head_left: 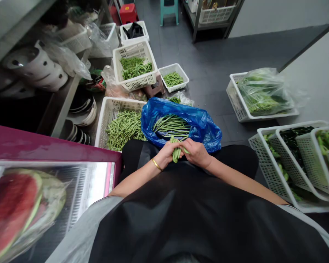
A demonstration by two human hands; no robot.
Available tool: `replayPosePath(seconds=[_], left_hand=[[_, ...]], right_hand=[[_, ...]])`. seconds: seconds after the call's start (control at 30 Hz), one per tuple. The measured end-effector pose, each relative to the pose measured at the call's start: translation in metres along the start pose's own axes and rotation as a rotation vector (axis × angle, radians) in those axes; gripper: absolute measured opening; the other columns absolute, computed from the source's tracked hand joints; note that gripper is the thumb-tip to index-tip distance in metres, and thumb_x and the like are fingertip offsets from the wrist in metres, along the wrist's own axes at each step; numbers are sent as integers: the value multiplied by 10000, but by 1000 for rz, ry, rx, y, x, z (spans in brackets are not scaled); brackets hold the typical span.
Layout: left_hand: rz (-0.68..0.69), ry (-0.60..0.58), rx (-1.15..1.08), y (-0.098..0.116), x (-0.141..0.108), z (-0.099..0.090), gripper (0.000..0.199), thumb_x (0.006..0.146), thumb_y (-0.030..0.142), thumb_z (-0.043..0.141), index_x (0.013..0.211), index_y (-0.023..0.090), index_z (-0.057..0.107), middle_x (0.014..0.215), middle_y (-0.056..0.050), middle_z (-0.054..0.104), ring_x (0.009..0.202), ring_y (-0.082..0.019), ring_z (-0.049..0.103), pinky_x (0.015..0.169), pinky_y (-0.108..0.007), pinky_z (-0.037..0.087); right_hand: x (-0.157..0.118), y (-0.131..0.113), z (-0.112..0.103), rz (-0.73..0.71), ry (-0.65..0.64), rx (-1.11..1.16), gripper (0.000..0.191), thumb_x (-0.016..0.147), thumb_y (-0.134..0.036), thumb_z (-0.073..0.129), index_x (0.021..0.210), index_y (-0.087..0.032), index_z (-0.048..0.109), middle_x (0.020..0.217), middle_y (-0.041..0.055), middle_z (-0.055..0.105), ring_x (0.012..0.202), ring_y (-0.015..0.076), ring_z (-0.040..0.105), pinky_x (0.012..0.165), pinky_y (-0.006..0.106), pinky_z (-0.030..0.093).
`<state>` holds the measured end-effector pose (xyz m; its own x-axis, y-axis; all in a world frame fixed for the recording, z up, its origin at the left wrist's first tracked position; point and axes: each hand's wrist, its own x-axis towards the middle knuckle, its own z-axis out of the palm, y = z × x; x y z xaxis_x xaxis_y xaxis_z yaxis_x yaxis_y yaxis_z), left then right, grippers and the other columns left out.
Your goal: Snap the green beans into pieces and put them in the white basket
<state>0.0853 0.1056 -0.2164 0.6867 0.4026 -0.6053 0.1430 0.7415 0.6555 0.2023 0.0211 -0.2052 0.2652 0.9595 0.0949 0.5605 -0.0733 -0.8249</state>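
My left hand (169, 151), with a gold bangle at the wrist, is closed around a small bunch of green bean pieces (176, 154). Right beside it, my right hand (195, 151) has its fingers closed on green beans at the side of the bunch. Just beyond my hands lies an open blue plastic bag (208, 128) with long green beans (172, 126) inside. To its left, a white basket (100, 126) holds a heap of short bean pieces (125, 128).
Further forward stand a white basket (134, 86) of greens and a smaller basket (186, 78) of beans. Baskets of leafy vegetables (271, 171) are at the right. A shelf is at the left, above a lit case with cut watermelon (12, 208).
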Motion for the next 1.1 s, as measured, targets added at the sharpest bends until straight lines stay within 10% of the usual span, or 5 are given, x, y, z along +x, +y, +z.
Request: replayPosePath(seconds=[0.27, 0.57, 0.73, 1.0, 1.1], left_hand=[[196, 36, 11, 10, -4, -8, 306, 531, 214, 752, 777, 115, 601, 532, 25, 551, 459, -80, 508, 465, -200, 404], [224, -35, 550, 7, -2, -15, 192, 523, 213, 727, 608, 122, 580, 556, 25, 528, 523, -76, 445, 523, -212, 349], [333, -73, 732, 4, 0, -14, 284, 493, 166, 740, 674, 149, 522, 597, 55, 490, 580, -79, 420, 536, -200, 333], [239, -204, 342, 1, -6, -20, 387, 526, 220, 783, 833, 133, 563, 696, 16, 547, 624, -84, 501, 602, -213, 407], [175, -131, 29, 7, 5, -34, 352, 542, 251, 764, 816, 133, 577, 621, 22, 540, 539, -72, 497, 529, -198, 408]], right_hand=[[6, 16, 6, 461, -417, 453, 375, 715, -529, 606, 636, -185, 477, 449, -47, 504, 352, 98, 482, 353, 219, 384], [9, 6, -22, 81, -339, -296, 218, 786, -385, 585, 705, -186, 544, 642, 25, 606, 582, 134, 554, 534, 228, 350], [10, 16, -22, 75, -592, 47, 247, 836, -343, 464, 645, -191, 507, 548, -15, 564, 508, 107, 520, 518, 214, 374], [-4, 29, 1, 483, -603, 938, 396, 726, -566, 529, 599, -201, 444, 365, -105, 294, 310, 85, 369, 340, 210, 330], [16, 42, -12, 493, -917, 710, 357, 710, -531, 565, 629, -187, 512, 387, -60, 419, 349, 118, 463, 377, 236, 375]])
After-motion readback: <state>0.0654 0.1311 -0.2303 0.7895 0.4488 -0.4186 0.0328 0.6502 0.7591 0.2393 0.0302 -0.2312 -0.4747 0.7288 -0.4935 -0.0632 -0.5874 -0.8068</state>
